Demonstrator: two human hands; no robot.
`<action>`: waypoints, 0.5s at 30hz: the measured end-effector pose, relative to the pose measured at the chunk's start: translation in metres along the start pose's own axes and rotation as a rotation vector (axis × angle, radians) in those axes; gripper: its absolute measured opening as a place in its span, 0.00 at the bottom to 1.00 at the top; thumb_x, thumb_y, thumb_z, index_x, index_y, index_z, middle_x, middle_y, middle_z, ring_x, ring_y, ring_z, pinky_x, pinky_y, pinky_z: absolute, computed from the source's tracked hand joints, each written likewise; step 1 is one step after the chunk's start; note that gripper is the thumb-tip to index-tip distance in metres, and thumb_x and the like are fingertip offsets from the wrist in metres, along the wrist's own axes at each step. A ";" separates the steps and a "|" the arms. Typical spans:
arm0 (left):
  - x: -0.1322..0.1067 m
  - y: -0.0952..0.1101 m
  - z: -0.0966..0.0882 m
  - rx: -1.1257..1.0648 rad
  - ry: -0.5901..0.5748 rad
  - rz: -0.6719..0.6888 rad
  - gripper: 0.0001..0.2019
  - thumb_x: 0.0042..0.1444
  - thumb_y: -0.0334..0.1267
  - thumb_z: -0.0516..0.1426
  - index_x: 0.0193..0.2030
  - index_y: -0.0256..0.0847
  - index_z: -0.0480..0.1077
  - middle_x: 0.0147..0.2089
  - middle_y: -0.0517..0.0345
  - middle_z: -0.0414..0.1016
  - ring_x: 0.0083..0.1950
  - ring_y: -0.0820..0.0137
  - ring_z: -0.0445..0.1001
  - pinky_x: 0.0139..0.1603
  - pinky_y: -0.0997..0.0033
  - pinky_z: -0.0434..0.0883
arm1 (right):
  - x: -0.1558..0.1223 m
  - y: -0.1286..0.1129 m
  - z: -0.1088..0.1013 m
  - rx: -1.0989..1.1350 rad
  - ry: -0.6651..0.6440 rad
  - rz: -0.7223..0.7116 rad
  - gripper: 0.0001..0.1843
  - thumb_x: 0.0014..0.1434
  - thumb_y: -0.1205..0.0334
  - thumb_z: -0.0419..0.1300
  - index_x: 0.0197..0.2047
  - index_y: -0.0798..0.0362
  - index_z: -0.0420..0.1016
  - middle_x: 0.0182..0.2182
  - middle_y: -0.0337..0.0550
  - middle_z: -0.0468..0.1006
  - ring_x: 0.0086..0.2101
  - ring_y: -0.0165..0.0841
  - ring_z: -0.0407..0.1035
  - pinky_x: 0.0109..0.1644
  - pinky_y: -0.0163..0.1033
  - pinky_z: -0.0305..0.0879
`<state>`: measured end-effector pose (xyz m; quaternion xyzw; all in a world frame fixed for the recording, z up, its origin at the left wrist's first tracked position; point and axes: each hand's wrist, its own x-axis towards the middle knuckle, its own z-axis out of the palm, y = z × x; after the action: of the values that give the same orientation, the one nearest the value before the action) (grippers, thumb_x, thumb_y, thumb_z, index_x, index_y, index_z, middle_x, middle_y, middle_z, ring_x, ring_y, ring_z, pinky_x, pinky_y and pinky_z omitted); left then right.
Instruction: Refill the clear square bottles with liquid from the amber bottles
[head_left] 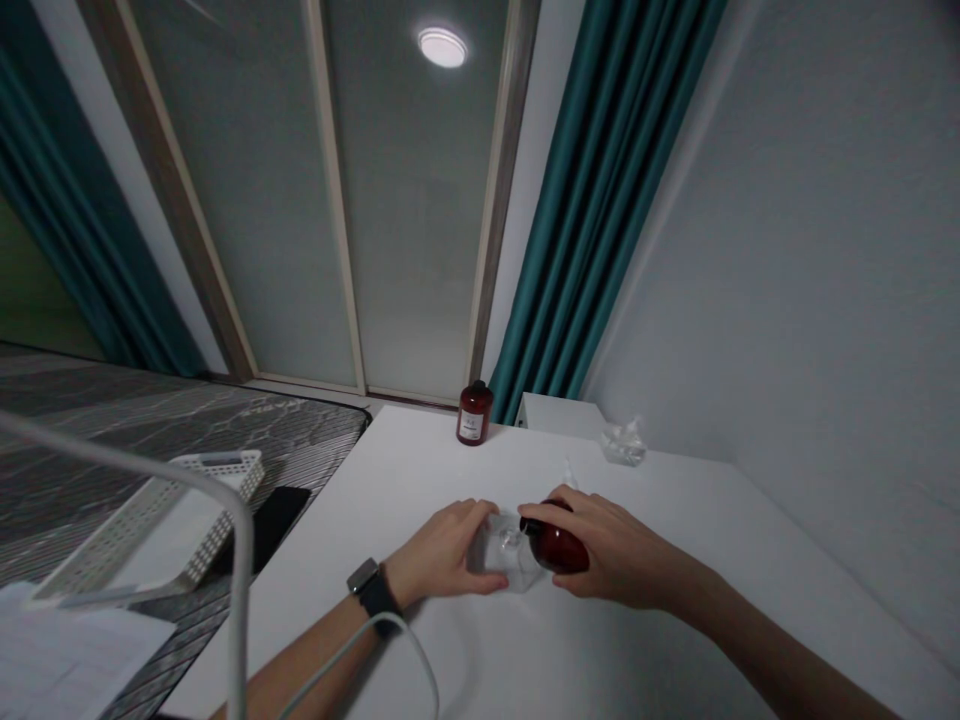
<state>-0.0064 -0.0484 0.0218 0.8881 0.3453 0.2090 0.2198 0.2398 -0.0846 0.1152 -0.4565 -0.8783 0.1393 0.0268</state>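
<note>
My right hand [600, 550] grips a dark red-brown bottle [559, 548], tilted on its side with its black neck facing left. My left hand [457, 552] closes its thumb and fingers around a clear plastic container [504, 548] on the white table. The bottle's neck is at the container's right side; whether they touch I cannot tell. Farther back stands a second red-brown bottle [472, 415], upright, with a white label and a black top. A crumpled clear plastic piece [623, 442] lies at the table's far right.
The white table [360, 610] borders a grey wall [840, 300] on the right. Left of it are a white perforated basket [150, 520], a black flat object [277, 520] and papers [75, 655]. A pale curved tube [241, 580] crosses the left foreground. Teal curtains [600, 220] hang behind.
</note>
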 end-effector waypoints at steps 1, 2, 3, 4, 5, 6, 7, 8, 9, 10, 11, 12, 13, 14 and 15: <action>0.000 0.000 0.000 0.022 0.007 0.010 0.31 0.48 0.47 0.68 0.54 0.40 0.62 0.48 0.49 0.75 0.47 0.55 0.74 0.48 0.59 0.70 | 0.000 0.000 -0.001 -0.003 -0.007 0.003 0.39 0.50 0.66 0.65 0.65 0.39 0.64 0.49 0.46 0.71 0.45 0.43 0.70 0.49 0.46 0.64; 0.000 0.001 -0.001 0.043 0.014 0.019 0.31 0.48 0.47 0.68 0.55 0.39 0.62 0.48 0.49 0.75 0.47 0.55 0.74 0.48 0.58 0.70 | 0.000 -0.001 -0.001 -0.007 -0.015 0.005 0.39 0.50 0.66 0.65 0.65 0.39 0.64 0.49 0.46 0.71 0.45 0.43 0.70 0.49 0.46 0.64; 0.000 0.001 -0.002 0.062 0.021 0.026 0.32 0.48 0.47 0.68 0.56 0.39 0.62 0.48 0.49 0.75 0.47 0.54 0.74 0.49 0.57 0.70 | -0.001 -0.001 -0.001 -0.012 -0.022 0.006 0.40 0.49 0.66 0.65 0.65 0.39 0.64 0.50 0.46 0.71 0.46 0.43 0.70 0.49 0.47 0.64; 0.000 0.002 -0.003 0.077 0.025 0.031 0.33 0.47 0.48 0.68 0.56 0.39 0.63 0.48 0.49 0.75 0.47 0.54 0.74 0.49 0.57 0.70 | -0.001 -0.001 0.000 -0.016 -0.028 0.007 0.40 0.49 0.66 0.66 0.65 0.39 0.64 0.50 0.46 0.71 0.46 0.43 0.70 0.49 0.47 0.64; 0.000 0.002 -0.004 0.090 0.029 0.035 0.33 0.47 0.48 0.68 0.57 0.39 0.63 0.48 0.49 0.75 0.47 0.54 0.74 0.49 0.56 0.69 | -0.002 -0.001 0.000 -0.018 -0.033 0.008 0.41 0.49 0.66 0.66 0.66 0.39 0.63 0.50 0.46 0.71 0.46 0.44 0.70 0.50 0.47 0.64; 0.000 0.003 -0.005 0.099 0.031 0.036 0.33 0.47 0.48 0.68 0.57 0.39 0.63 0.48 0.49 0.75 0.47 0.54 0.74 0.50 0.56 0.69 | -0.002 0.000 0.001 -0.018 -0.035 0.007 0.41 0.49 0.66 0.66 0.66 0.39 0.63 0.50 0.47 0.71 0.46 0.44 0.70 0.50 0.47 0.64; 0.000 0.003 -0.006 0.107 0.033 0.037 0.33 0.47 0.48 0.68 0.57 0.39 0.63 0.48 0.49 0.75 0.47 0.54 0.74 0.50 0.56 0.69 | -0.002 0.000 0.002 -0.017 -0.036 0.006 0.41 0.49 0.66 0.66 0.66 0.39 0.63 0.50 0.47 0.71 0.46 0.44 0.70 0.50 0.47 0.64; 0.000 0.003 -0.007 0.113 0.031 0.038 0.33 0.47 0.48 0.68 0.57 0.39 0.63 0.48 0.49 0.75 0.47 0.54 0.74 0.50 0.55 0.69 | -0.002 0.000 0.003 -0.017 -0.036 0.006 0.41 0.49 0.65 0.66 0.66 0.38 0.63 0.50 0.47 0.71 0.46 0.44 0.70 0.50 0.47 0.64; 0.000 0.004 -0.007 0.118 0.030 0.039 0.34 0.47 0.48 0.68 0.57 0.39 0.63 0.48 0.48 0.75 0.47 0.53 0.74 0.50 0.55 0.69 | -0.003 0.001 0.003 -0.020 -0.036 0.007 0.41 0.49 0.65 0.66 0.66 0.38 0.63 0.50 0.46 0.71 0.46 0.44 0.70 0.50 0.47 0.64; 0.000 0.004 -0.007 0.123 0.030 0.040 0.34 0.47 0.48 0.68 0.58 0.38 0.63 0.49 0.48 0.75 0.47 0.53 0.74 0.51 0.55 0.69 | -0.003 0.001 0.003 -0.024 -0.037 0.009 0.40 0.49 0.65 0.65 0.65 0.38 0.63 0.50 0.46 0.71 0.45 0.44 0.70 0.50 0.48 0.64; 0.000 0.004 -0.007 0.128 0.031 0.044 0.35 0.47 0.48 0.68 0.58 0.38 0.62 0.49 0.47 0.75 0.48 0.53 0.73 0.51 0.55 0.69 | -0.003 0.001 0.003 -0.029 -0.042 0.009 0.40 0.49 0.65 0.65 0.65 0.38 0.63 0.49 0.46 0.71 0.45 0.44 0.70 0.49 0.48 0.64; 0.000 0.004 -0.007 0.131 0.031 0.050 0.35 0.48 0.49 0.68 0.59 0.38 0.62 0.50 0.47 0.75 0.48 0.53 0.73 0.52 0.54 0.69 | -0.003 0.001 0.003 -0.033 -0.047 0.010 0.40 0.49 0.66 0.65 0.65 0.38 0.63 0.49 0.46 0.71 0.45 0.44 0.70 0.49 0.48 0.64; 0.000 0.004 -0.007 0.133 0.034 0.058 0.36 0.49 0.49 0.67 0.60 0.37 0.61 0.51 0.46 0.75 0.49 0.52 0.73 0.52 0.54 0.69 | -0.003 0.001 0.002 -0.037 -0.053 0.009 0.41 0.49 0.66 0.65 0.65 0.38 0.63 0.49 0.47 0.71 0.45 0.44 0.70 0.49 0.47 0.63; 0.000 0.004 -0.007 0.134 0.036 0.067 0.36 0.49 0.49 0.67 0.61 0.37 0.60 0.51 0.46 0.75 0.50 0.52 0.73 0.53 0.53 0.68 | -0.002 0.000 0.001 -0.039 -0.057 0.007 0.41 0.49 0.66 0.65 0.66 0.39 0.63 0.49 0.47 0.71 0.45 0.44 0.70 0.49 0.47 0.63; 0.000 0.005 -0.007 0.134 0.038 0.076 0.36 0.50 0.49 0.67 0.62 0.37 0.60 0.52 0.46 0.74 0.50 0.52 0.73 0.53 0.53 0.68 | -0.002 0.000 0.000 -0.041 -0.062 0.006 0.41 0.49 0.66 0.64 0.66 0.39 0.63 0.49 0.47 0.71 0.45 0.44 0.70 0.49 0.47 0.63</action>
<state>-0.0077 -0.0499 0.0298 0.9092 0.3288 0.2105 0.1451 0.2411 -0.0863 0.1150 -0.4549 -0.8801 0.1352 -0.0101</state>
